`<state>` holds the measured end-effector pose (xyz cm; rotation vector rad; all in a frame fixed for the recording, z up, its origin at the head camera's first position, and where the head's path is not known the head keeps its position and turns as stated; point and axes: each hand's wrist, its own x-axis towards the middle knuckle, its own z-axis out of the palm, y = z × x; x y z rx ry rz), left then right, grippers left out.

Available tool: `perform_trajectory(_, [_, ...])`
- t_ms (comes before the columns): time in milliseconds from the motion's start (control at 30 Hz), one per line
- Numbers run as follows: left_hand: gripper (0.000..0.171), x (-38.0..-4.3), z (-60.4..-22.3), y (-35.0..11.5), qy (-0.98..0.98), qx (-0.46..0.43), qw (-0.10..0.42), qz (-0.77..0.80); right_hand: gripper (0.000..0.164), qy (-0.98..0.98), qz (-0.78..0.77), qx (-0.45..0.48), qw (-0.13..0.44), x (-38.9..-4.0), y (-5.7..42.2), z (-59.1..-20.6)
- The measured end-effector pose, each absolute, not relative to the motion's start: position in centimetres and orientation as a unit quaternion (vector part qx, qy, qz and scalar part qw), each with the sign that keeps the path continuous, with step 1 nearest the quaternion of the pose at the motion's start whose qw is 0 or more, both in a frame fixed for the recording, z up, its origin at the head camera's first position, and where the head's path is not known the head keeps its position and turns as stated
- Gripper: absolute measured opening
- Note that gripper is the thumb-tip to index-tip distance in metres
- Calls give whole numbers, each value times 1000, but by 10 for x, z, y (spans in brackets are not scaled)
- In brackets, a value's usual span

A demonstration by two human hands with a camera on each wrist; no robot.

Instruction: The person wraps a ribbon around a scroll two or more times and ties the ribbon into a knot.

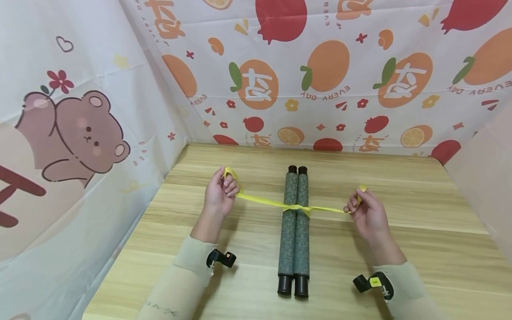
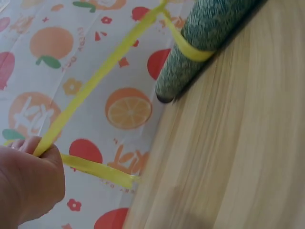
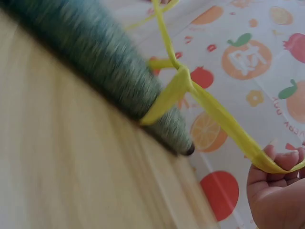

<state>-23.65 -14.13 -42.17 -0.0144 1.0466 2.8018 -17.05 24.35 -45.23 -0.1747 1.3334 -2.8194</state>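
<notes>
Both grips are found closed on a yellow ribbon (image 1: pixel 260 200): one length is held in the curled fingers of the left grip (image 1: pixel 220 193), the opposite length in those of the right grip (image 1: pixel 369 214). The ribbon is passed around two green rolls (image 1: pixel 288 244) and crossed on top of them, about mid-length; whether the crossing is fully knotted cannot be told. Between the rolls and each grip the ribbon is drawn nearly straight. Beyond the left grip, a free tail (image 2: pixel 97 169) is seen in the left wrist view. The rolls are laid side by side, touching, lengthwise on the bench (image 1: pixel 248 289), between the two grips; dark caps (image 1: pixel 285 285) are fitted at their ends. Both grips are raised above the bench surface. A pale sleeve (image 1: pixel 184 275) is worn on each forearm, with a black wrist camera (image 1: pixel 216 257) mounted near each cuff. Behind the bench, a fruit-printed sheet (image 1: pixel 288 80) is hung; at the left, a bear-printed sheet (image 1: pixel 88 133) is noted.
</notes>
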Motion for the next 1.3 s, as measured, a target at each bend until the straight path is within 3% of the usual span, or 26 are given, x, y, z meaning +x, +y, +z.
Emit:
perform_trajectory(433, [41,-246,-426,-168,436,-23,-1,899,30,547,-835,-55,3,-172,252,-459])
perform_trajectory(933, [36,-246,-435,-176,447,-37,-1,894,29,585,-811,1,-6,-170,263,-472])
perform_trajectory(1300, [33,-247,-441,-182,452,-69,-5,889,20,547,-830,99,46,-167,273,-480])
